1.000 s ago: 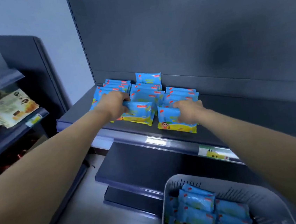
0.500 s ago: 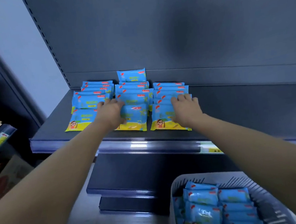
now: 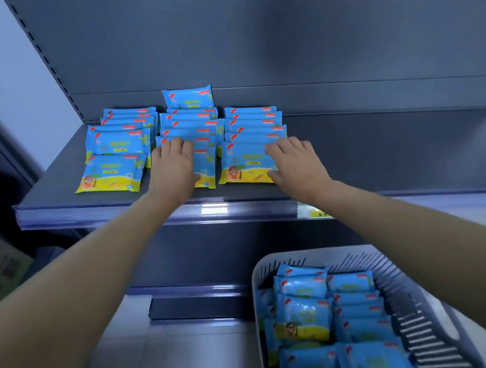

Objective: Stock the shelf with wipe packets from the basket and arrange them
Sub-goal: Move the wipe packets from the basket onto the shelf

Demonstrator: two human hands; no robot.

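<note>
– On the grey shelf [image 3: 382, 154], how do the wipe packets [image 3: 247, 123] lie?

– They lie in three rows running front to back, overlapping like roof tiles, blue with yellow at the front. One upright packet [image 3: 187, 98] leans on the back panel [image 3: 279, 30] behind the middle row.

– And the hands?

– The left hand [image 3: 174, 167] lies flat on the middle front packet [image 3: 205, 169], its grip apart and fingers straight. The right hand [image 3: 296, 160] rests on the right end of the right front packet [image 3: 242, 161], fingers spread, thumb at the near edge. That grip is apart too, clamped on nothing.

– And the basket [image 3: 415, 324]?

– It is down at the right, pale with slatted walls, with spare packets [image 3: 303, 312] stacked inside. A price tag [image 3: 313, 213] sits on the shelf's front rail under the right wrist.
</note>
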